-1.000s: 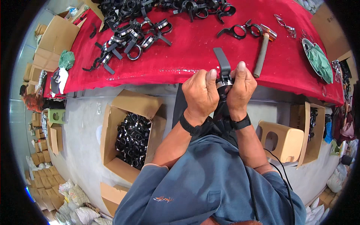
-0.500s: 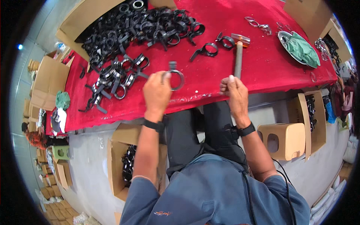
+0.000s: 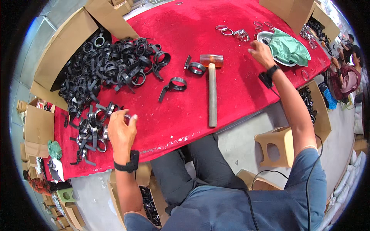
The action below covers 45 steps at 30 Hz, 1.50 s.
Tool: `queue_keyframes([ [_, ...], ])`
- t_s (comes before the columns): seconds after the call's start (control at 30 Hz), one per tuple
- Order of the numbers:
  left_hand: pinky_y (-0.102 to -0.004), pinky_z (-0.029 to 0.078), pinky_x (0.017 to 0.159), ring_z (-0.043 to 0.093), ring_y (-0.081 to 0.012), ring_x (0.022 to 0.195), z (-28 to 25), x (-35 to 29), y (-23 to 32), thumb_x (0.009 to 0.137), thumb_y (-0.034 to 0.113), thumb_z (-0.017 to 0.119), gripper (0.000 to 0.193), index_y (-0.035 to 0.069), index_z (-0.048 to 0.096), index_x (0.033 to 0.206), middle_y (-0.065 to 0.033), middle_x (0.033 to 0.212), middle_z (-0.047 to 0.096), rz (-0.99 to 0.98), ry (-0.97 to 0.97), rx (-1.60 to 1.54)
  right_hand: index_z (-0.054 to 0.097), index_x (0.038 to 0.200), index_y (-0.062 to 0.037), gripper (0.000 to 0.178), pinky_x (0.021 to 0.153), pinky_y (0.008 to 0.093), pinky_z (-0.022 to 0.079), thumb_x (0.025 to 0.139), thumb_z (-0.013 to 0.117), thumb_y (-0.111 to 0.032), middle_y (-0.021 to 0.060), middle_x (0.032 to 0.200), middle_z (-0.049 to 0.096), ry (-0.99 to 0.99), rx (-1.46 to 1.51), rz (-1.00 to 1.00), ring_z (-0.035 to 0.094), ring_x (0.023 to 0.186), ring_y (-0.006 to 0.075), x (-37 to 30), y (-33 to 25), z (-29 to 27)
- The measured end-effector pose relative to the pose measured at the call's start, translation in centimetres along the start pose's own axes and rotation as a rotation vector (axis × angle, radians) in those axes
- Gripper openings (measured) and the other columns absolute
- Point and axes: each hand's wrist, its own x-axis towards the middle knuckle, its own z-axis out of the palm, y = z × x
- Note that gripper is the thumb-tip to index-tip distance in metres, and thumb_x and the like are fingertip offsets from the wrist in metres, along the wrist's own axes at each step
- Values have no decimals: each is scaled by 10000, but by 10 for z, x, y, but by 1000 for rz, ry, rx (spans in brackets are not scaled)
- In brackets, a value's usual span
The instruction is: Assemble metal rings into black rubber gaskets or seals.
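My left hand (image 3: 122, 133) is over the near left of the red-covered table, thumb and fingers apart, beside a small heap of black clamp rings with silver linings (image 3: 92, 129). A bit of dark ring shows behind its fingertips, partly hidden. Far to the right, my right hand (image 3: 263, 56) reaches to the rim of a pale bowl (image 3: 286, 63), fingers loosely apart. A green cloth (image 3: 291, 48) covers much of that bowl. Between my hands lies a mallet (image 3: 212, 92) with an amber head, its wooden handle toward me. Two black clamp rings (image 3: 177, 84) (image 3: 197, 68) rest left of it.
A large pile of black clamp rings (image 3: 111, 63) spills from an open cardboard box (image 3: 65, 46) at the far left. Thin metal rings (image 3: 241, 34) lie near the bowl. Below the table's edge stand a tan stool (image 3: 274, 146) and open boxes. Other people are at the far right.
The mallet has left my right hand and lies on the table. My right hand has moved to the bowl. My left hand has gone left to the small heap, letting go of its clamp ring.
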Motion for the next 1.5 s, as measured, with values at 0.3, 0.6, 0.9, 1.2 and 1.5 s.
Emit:
queue_keyframes([
  [0.3,-459,528,1071,658,-406,1260,52,57,90,832,219,874,662,3,637,1411,-234,1360,675,293,-249,-206,738,1234,-43,395,967,533,570,903,782,-254,251,1138,760,78,-89,-310,719,1122,433,157,-4,95],
  [0.6,-501,558,1027,646,-413,1250,113,70,105,799,461,904,960,6,496,1540,-234,1428,620,255,-345,73,671,1345,-68,451,1057,545,538,986,711,-338,254,1270,730,-308,-148,-93,672,1256,426,220,-13,179],
  [0.9,-502,603,828,703,-383,1051,137,80,104,806,510,883,917,24,535,1500,-199,1175,674,263,-274,99,782,1105,-92,223,942,530,591,941,631,-102,207,1149,761,-392,-376,-389,709,1127,429,182,-43,158],
  [1.2,-499,592,881,722,-436,1010,95,58,94,835,359,865,817,-26,516,1465,-293,1133,709,283,-98,-231,619,1377,-49,542,1059,496,522,843,698,-92,205,1284,693,-491,-336,-663,645,1198,406,56,-54,83],
  [1.5,-345,577,951,716,-213,1075,17,-61,39,1077,368,647,614,45,430,1552,-200,1360,675,-231,-571,-1306,531,1513,-1,729,1158,485,489,827,756,-99,287,1496,583,-619,-198,-394,572,1372,472,-29,-58,3],
])
